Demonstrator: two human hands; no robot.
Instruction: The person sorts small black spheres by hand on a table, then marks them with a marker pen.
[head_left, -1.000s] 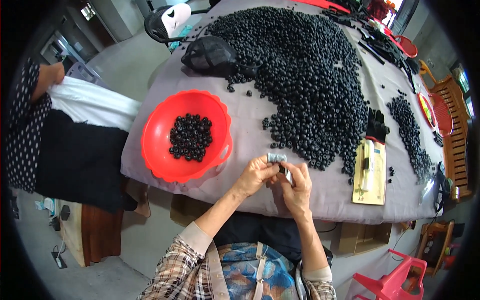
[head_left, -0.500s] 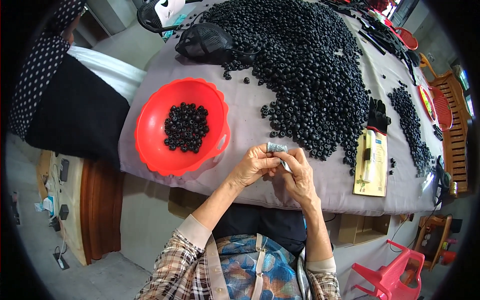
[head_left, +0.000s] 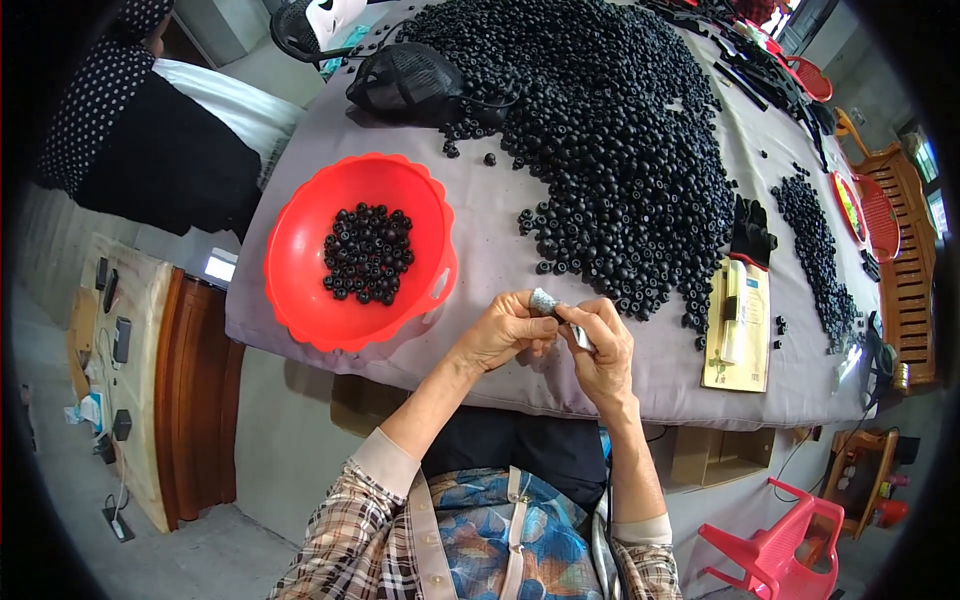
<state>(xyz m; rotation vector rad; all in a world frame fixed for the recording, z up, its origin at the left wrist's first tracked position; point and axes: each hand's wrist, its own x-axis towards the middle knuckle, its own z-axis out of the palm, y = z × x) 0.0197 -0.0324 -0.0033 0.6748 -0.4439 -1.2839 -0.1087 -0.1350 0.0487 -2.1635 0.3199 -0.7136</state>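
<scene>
My left hand (head_left: 500, 332) and right hand (head_left: 606, 350) meet over the table's near edge. A piece of speckled grey wrapping (head_left: 542, 300) sits around the tip of my left index finger. My left thumb is bent in against the fingers; whether something lies under it is hidden. The fingers of my right hand pinch the end of the wrapping, and a pale strip (head_left: 582, 338) shows at that hand. Left of my hands stands a red scalloped bowl (head_left: 300, 290) with small round black pieces (head_left: 368, 252) inside, hollow like beads.
A big heap of the same black pieces (head_left: 620, 150) spreads across the cloth-covered table (head_left: 480, 215). Beside it lie a black mesh bag (head_left: 405, 82), a black glove (head_left: 752, 235) and a yellow card pack (head_left: 738, 335). Another person (head_left: 150, 150) is at the far left; a pink stool (head_left: 780, 540) stands lower right.
My right fingers have moved up onto the grey wrapping and now cover part of it. The wrapping has tilted. The view has shifted slightly, and the other person has moved a little.
</scene>
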